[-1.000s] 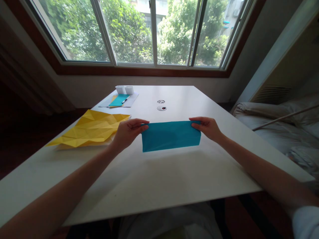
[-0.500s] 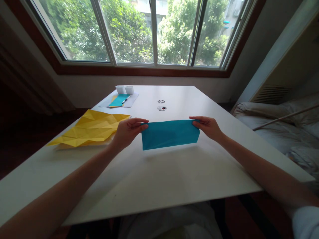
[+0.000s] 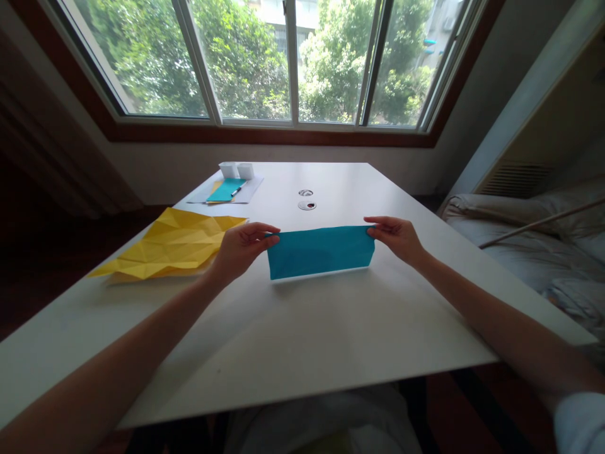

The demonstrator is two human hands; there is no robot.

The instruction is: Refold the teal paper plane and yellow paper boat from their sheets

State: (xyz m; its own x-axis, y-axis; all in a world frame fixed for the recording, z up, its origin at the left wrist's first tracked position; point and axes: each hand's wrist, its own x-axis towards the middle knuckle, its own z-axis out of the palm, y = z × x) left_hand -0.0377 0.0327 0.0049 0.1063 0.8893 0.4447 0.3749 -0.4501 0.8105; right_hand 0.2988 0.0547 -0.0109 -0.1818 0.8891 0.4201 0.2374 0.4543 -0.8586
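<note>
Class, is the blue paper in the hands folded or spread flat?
Folded: the blue paper forms a narrow strip, a white underside edge along its bottom.

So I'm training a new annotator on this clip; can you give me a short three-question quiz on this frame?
1. True or false: both hands pinch the teal paper at its far corners.
2. Which lies beside the left hand? A) creased yellow paper B) scissors C) a book
3. What stands at the far end of the table, behind the small stack of sheets?

Key: 1. True; the right hand holds the other corner. 2. A. 3. Two small white cups.
</note>
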